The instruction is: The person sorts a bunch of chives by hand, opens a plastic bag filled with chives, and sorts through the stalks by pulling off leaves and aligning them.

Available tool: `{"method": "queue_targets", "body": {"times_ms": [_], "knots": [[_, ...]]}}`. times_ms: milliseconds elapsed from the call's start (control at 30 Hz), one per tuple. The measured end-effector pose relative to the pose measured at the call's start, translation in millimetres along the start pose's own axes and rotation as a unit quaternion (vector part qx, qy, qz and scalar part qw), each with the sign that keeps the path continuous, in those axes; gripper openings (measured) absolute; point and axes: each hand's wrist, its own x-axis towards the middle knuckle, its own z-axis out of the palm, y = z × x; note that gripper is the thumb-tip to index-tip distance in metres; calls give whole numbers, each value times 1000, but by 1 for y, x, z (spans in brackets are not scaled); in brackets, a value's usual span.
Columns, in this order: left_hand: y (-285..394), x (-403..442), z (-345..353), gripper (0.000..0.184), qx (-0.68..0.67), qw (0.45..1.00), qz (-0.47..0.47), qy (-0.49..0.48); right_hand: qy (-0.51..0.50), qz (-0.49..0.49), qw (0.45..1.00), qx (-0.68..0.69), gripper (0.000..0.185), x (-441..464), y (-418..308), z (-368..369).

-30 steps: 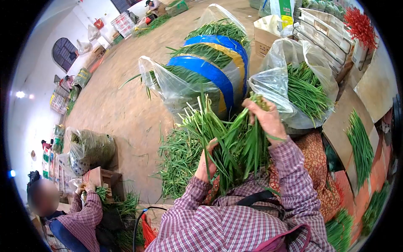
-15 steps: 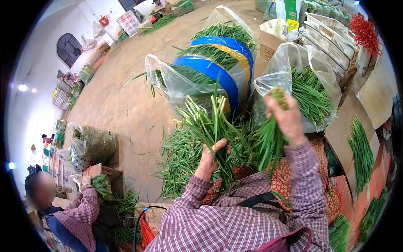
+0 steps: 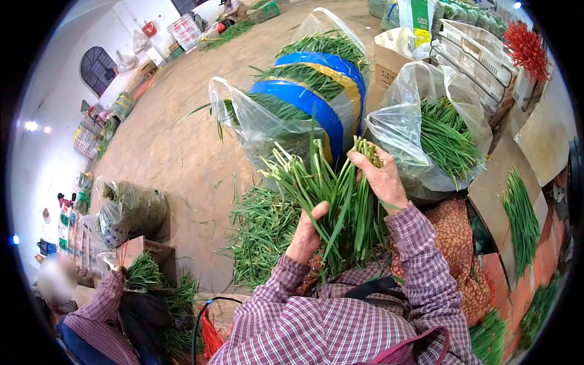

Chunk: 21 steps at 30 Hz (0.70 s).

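My left hand (image 3: pixel 308 232) is wrapped around a loose bunch of green chives (image 3: pixel 299 177), its pale cut ends fanning upward and away from me. Pinched near the stem ends by my right hand (image 3: pixel 384 180) is a second bunch of chives (image 3: pixel 364 213), whose leaves hang down toward my lap. The two bunches touch side by side, so their leaves overlap. Just beyond my hands, a heap of loose green leaves (image 3: pixel 258 234) covers the floor.
A large chive bundle with blue tape (image 3: pixel 298 97) lies ahead. To its right stands an open clear bag (image 3: pixel 389 137) of chives, near stacked white crates (image 3: pixel 471 45). More chives (image 3: pixel 522 219) rest on cardboard at right. A co-worker's sleeve (image 3: pixel 100 313) shows lower left.
My right hand has moved left and slightly down, bringing its chives against the left bunch. My left hand stays nearly in place. At lower left, the co-worker has leaned forward.
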Motion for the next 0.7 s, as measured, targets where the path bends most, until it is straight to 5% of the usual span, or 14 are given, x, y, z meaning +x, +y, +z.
{"method": "queue_targets", "body": {"times_ms": [100,267,367,433,467,700], "knots": [[2,4,-1,32,-68,995,-27,74,15,21,999,26,21,1,8,-17],[13,15,-25,27,-37,999,-7,38,76,-28,981,174,22,6,-28,-80],[20,15,-30,23,-24,999,-8,25,140,-56,983,109,24,10,-44,-94],[20,13,-23,24,30,999,-3,29,58,-126,980,-141,24,14,-43,-88],[20,11,-17,25,82,996,4,35,26,-79,981,-177,29,9,-40,-73],[11,-2,24,34,128,991,11,37,-119,-14,991,-59,30,9,-3,2]]}}
